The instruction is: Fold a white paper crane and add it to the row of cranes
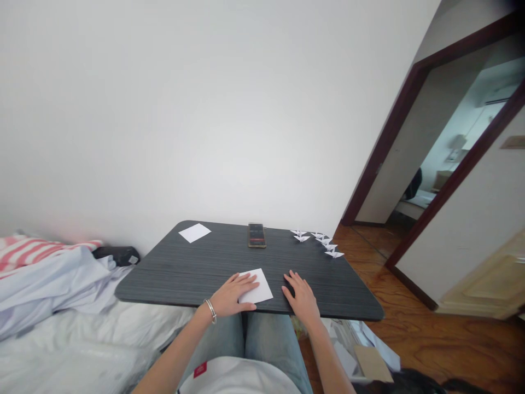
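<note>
A white square sheet of paper (259,288) lies flat near the front edge of the dark table (205,276). My left hand (232,294) rests on its left side with the fingers stretched out over it, and a silver bracelet circles that wrist. To the right of the sheet, my right hand (301,296) lies on the tabletop, fingers apart and holding nothing. Several folded white paper cranes (328,247) stand at the back right of the table. Another white sheet (194,233) lies at the back left corner.
A phone (257,235) lies at the middle of the table's back edge, close to the white wall (246,109). Left of the table is a bed with crumpled clothes (53,279). A box of papers (361,355) sits below on the right, near a doorway (410,148).
</note>
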`<state>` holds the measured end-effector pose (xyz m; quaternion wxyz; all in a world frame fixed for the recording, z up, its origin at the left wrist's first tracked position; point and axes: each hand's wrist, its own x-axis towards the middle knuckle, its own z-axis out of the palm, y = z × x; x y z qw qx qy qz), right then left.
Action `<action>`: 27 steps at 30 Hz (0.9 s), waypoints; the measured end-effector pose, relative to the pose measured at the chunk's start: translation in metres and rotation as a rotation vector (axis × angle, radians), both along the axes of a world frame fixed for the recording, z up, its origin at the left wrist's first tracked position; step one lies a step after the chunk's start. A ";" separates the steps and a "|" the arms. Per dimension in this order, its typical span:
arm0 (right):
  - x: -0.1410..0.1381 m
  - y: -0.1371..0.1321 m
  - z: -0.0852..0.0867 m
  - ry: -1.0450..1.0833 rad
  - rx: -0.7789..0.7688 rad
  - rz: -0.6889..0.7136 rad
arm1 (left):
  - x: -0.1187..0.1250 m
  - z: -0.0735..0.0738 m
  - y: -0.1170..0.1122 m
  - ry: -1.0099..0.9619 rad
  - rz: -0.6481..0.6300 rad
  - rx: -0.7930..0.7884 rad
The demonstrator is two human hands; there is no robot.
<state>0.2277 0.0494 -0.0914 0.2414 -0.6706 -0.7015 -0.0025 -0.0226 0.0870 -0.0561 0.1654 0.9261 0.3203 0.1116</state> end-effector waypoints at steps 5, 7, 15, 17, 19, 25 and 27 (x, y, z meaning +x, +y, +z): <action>0.000 -0.001 0.000 0.016 0.027 0.001 | 0.001 -0.003 0.002 -0.022 0.042 0.010; -0.001 -0.001 0.000 0.020 0.035 0.004 | 0.001 -0.004 0.003 -0.036 0.049 0.006; 0.001 -0.002 -0.001 0.100 0.077 0.037 | 0.001 -0.008 0.004 -0.125 0.101 0.008; 0.002 -0.003 0.000 0.178 0.089 0.063 | 0.001 -0.008 0.003 -0.127 0.108 0.016; 0.004 -0.004 0.002 0.263 0.086 0.105 | 0.001 -0.007 0.002 -0.118 0.101 0.021; -0.005 -0.009 0.007 0.285 0.031 0.277 | 0.001 -0.003 0.001 -0.070 0.080 0.013; -0.013 -0.011 0.009 0.268 0.018 0.324 | 0.001 -0.002 0.001 -0.065 0.082 0.003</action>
